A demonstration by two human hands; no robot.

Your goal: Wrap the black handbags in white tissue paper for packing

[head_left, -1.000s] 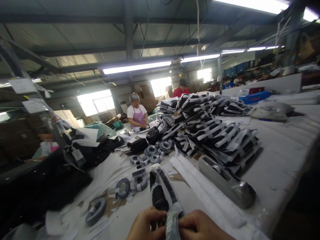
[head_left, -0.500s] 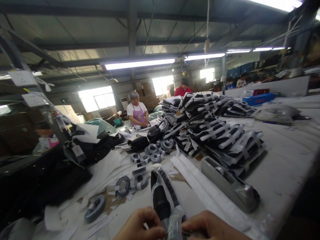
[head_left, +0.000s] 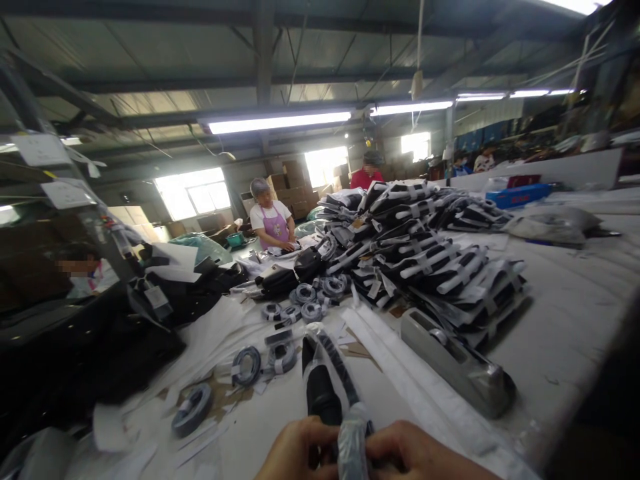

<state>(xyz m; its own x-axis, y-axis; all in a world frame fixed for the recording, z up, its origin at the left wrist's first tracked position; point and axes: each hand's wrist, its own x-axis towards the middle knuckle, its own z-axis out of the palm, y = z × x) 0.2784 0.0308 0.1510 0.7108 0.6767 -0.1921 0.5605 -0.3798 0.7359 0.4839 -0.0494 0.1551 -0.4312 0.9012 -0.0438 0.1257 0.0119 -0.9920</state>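
Holding a plastic-wrapped black item (head_left: 327,383), my wrists cropped by the frame edge.
My left hand (head_left: 295,450) and right hand (head_left: 410,453) pinch its near end; its long axis points away.

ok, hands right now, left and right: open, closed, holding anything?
Left hand: closed on the near end of the long black item in a clear plastic sleeve.
Right hand: closed on the same bunched plastic end.

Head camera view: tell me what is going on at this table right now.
A person's left hand and right hand both grip the near end of a long black item in clear plastic wrap over the white worktable. A grey tape dispenser lies to the right, grey tape rolls to the left, and a heap of wrapped black items behind. A co-worker in a pink apron works at the far end.
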